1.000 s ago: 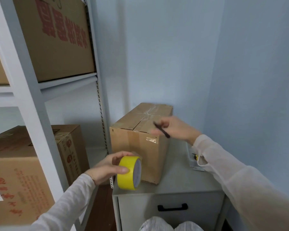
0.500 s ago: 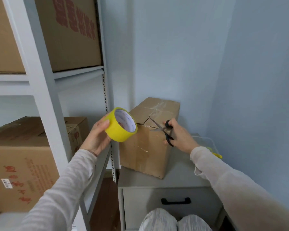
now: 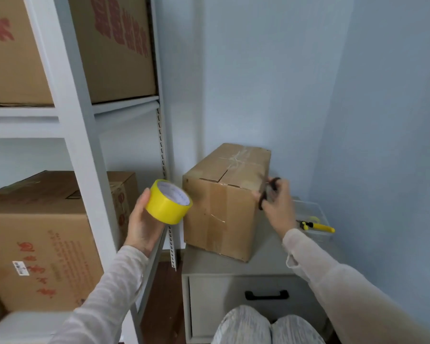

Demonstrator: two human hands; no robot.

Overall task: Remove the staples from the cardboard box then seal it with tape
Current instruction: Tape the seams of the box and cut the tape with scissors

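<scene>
A white metal shelving rack (image 3: 85, 170) filled the left side, its slotted post (image 3: 162, 150) rising just beside the cardboard box (image 3: 221, 214). Large printed cartons sat on it: one on the lower shelf (image 3: 35, 244) and one on the upper shelf (image 3: 114, 45), both with red lettering. The cardboard box stood on a grey drawer cabinet (image 3: 266, 259) with a black bar handle (image 3: 266, 294), set in the corner of pale blue walls. Behind the right hand (image 3: 279, 209), a clear plastic tub (image 3: 313, 212) held a yellow-handled tool (image 3: 318, 227). The person's knees (image 3: 268, 326) showed at the bottom edge.

The box was plain brown corrugated board, oblong, its top flaps closed along a centre seam crossed by wrinkled clear tape; a strip of glossy tape ran down its front face. The left hand (image 3: 140, 224) gripped a roll of yellow tape (image 3: 168, 202), palm and thumb round its smooth outer band and its white core showing, just left of the box and not touching it. The right hand curled round black scissors (image 3: 268, 192) at the box's upper right edge; motion blur hid the blades.
</scene>
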